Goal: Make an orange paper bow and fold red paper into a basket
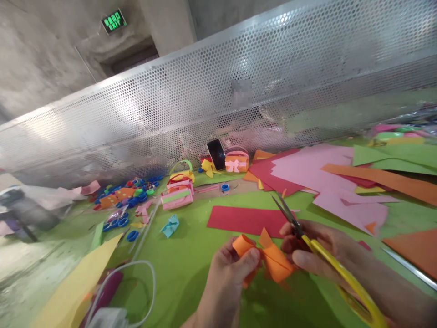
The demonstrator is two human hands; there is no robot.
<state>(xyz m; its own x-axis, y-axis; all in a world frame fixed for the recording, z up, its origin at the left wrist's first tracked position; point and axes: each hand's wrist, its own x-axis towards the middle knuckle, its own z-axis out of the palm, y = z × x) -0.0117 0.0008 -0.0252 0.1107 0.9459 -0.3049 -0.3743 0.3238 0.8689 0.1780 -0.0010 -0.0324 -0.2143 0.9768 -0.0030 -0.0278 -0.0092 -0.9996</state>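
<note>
My left hand (228,269) pinches a folded orange paper bow (264,259) low in the middle of the view, thumb on top of its left loop. My right hand (327,255) grips yellow-handled scissors (307,237) and also touches the right side of the bow. The scissor blades point up and left, slightly parted, above a red paper strip (246,220) lying on the green table surface (191,259).
Pink, red, orange and green paper sheets (324,175) lie at the right. Small paper handbags (177,191), a black phone (216,154) and blue rings (136,196) sit towards the perforated metal wall (205,91). A yellow sheet (78,282) and white cable (136,291) lie lower left.
</note>
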